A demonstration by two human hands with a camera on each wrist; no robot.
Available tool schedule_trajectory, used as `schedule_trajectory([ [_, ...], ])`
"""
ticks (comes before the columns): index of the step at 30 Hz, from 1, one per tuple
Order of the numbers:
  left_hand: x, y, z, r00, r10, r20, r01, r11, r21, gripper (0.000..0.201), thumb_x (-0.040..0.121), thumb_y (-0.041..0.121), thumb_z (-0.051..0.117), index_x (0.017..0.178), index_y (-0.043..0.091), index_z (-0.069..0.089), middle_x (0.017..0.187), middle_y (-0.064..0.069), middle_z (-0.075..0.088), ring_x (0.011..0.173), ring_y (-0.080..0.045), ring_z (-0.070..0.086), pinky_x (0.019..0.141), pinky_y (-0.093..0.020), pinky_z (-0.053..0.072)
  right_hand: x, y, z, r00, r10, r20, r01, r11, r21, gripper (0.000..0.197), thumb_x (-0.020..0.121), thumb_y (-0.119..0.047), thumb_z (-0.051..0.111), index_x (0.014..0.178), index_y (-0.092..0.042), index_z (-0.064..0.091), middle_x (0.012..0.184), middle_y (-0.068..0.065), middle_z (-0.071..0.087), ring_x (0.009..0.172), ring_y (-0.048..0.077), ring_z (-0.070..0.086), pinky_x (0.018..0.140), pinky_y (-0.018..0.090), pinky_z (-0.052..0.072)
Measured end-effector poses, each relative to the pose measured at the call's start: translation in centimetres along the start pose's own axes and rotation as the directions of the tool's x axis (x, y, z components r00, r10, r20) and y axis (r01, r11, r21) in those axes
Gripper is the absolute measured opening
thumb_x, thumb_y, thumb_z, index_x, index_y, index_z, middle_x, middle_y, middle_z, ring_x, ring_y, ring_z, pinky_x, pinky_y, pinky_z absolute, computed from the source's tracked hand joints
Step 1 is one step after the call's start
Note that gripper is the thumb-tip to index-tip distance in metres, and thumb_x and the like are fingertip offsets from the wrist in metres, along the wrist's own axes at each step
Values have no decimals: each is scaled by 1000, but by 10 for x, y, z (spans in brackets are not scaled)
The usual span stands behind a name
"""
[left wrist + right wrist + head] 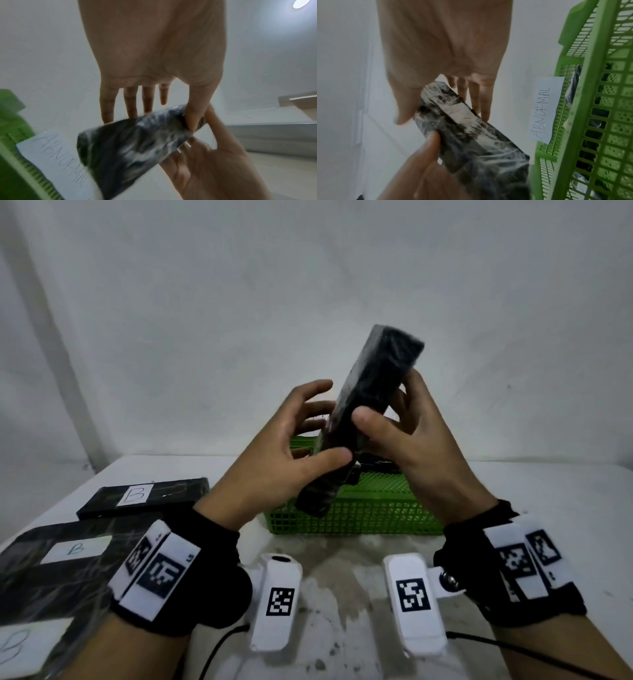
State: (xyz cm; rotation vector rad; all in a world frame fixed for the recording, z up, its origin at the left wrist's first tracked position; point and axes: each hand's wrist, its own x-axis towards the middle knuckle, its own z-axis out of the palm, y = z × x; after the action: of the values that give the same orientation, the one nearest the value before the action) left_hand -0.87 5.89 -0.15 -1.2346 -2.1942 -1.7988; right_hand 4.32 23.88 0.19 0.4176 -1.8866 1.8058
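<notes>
A long black block (370, 392) wrapped in clear film is held tilted in the air above a green mesh basket (359, 515). My left hand (320, 436) pinches its lower part, with the thumb on the near face and nearly straight fingers (132, 102) behind it. My right hand (394, 412) grips its middle, thumb in front and fingers round the back. In the right wrist view the block (471, 135) shows a pale patch under the film. A paper label reading ABNORMAL (542, 108) hangs on the basket (590, 94). Dark wrapped items (376, 465) lie inside it.
On the white table (548, 508), two black wrapped blocks with white labels marked B lie at the left, one farther back (144, 496) and one nearer (68, 556). A third B label (20, 645) shows at the bottom left corner. A pale wall stands close behind.
</notes>
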Motion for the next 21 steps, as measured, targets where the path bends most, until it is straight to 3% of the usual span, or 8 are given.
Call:
schedule_trajectory([
  [4,-1,-2,-3,995,90,-37,-84,986,146,80,80,23,71,144,47,30,142,20,47,132,-1,45,101,-33,47,0,-15,5,997,3,79,-24,963,267,82,81,-63,68,147,-20,47,143,-1,59,133,25,57,90,53,58],
  [6,0,-4,-2,985,158,-71,-140,967,213,71,83,17,68,141,46,37,140,22,47,132,-2,45,105,-40,46,0,-17,3,998,-17,67,-5,953,303,66,85,-51,73,138,-18,52,135,1,62,131,24,58,88,51,58],
  [9,2,-9,0,971,225,-76,-196,940,279,70,86,8,66,141,44,42,137,19,48,131,-5,47,105,-43,47,0,-14,3,999,-31,39,18,953,303,38,87,-28,66,122,-18,55,118,5,60,110,21,64,77,41,58],
  [13,2,-12,2,968,246,-43,-230,947,225,71,89,-6,62,145,33,45,136,9,51,131,-8,49,95,-30,54,2,-8,9,992,-121,-34,126,971,205,35,74,-25,69,106,-21,57,107,2,61,95,18,66,73,40,57],
  [15,3,-13,2,963,266,-40,-253,946,203,72,87,-12,58,146,28,46,138,7,52,133,-10,48,91,-29,56,1,-4,11,980,-187,-72,194,975,105,32,73,-20,71,101,-21,57,102,1,61,96,21,63,77,48,57],
  [16,4,-15,2,959,282,-36,-269,940,208,71,86,-12,57,146,25,47,140,5,53,134,-13,48,95,-31,54,1,-3,12,974,-213,-83,218,974,64,31,73,-17,72,100,-20,56,99,1,60,97,24,62,78,50,58],
  [18,6,-18,1,958,287,-21,-279,943,184,68,84,-9,54,145,20,47,143,2,52,136,-16,47,103,-28,48,-1,-2,13,962,-255,-96,255,967,-9,33,72,-8,74,97,-17,54,96,2,59,99,30,62,75,47,59],
  [21,5,-20,-1,972,236,0,-235,967,102,62,89,-8,55,143,22,49,142,-2,53,134,-18,49,97,-22,49,-3,0,13,961,-268,-65,265,963,-50,37,70,0,74,95,-18,54,105,7,61,111,34,61,73,38,59],
])
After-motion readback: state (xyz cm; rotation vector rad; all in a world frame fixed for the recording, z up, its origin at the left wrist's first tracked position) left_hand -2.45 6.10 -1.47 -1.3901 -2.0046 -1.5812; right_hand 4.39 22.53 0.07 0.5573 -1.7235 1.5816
